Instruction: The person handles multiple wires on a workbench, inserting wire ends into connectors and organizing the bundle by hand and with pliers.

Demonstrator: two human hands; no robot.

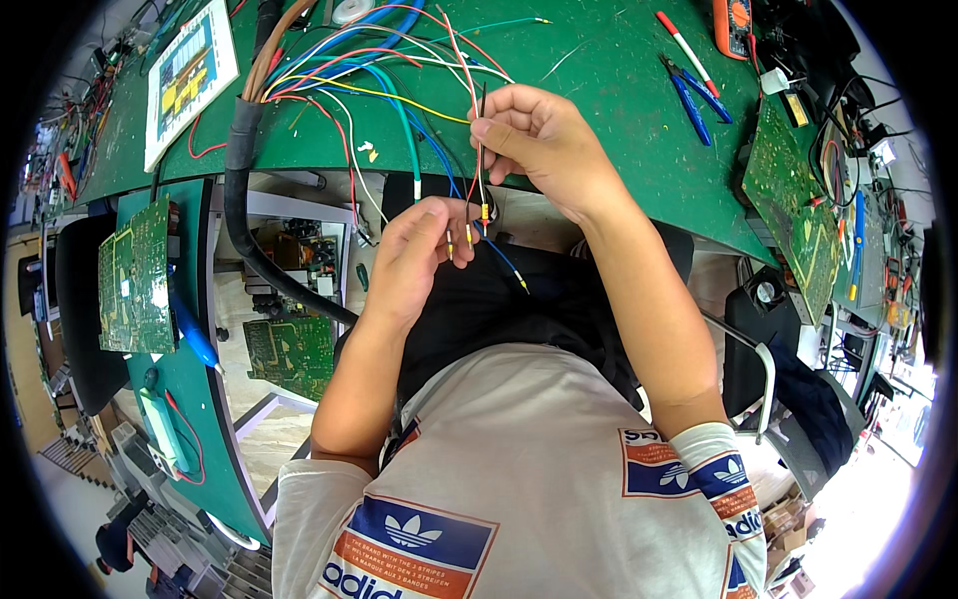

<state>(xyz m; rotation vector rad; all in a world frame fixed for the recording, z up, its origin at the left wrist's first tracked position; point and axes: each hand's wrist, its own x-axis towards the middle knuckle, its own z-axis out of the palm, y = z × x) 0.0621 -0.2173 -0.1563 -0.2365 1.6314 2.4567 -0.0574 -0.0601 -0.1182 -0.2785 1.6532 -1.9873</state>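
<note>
A thick black cable (239, 165) fans out into several thin coloured wires (329, 68) over the green table. My left hand (424, 245) is closed, thumb against fingers, on thin wires whose ends, with small yellow and white sleeves, hang below its fingertips. Above and to the right, my right hand (539, 140) pinches red and white wires and a thin dark strand that run down toward the left fingertips. A blue wire (507, 262) with a pale tip dangles below, over my lap. Just left of my hands hangs a teal wire (414, 150) with a white end sleeve.
On the green table (599, 90) lie blue-handled pliers (689, 100), a red and white marker (689, 55), an orange multimeter (733, 25) and a printed sheet (190, 80). Circuit boards stand at right (793, 210) and left (140, 280). A blue pen-like tool (195, 334) rests beside the left board.
</note>
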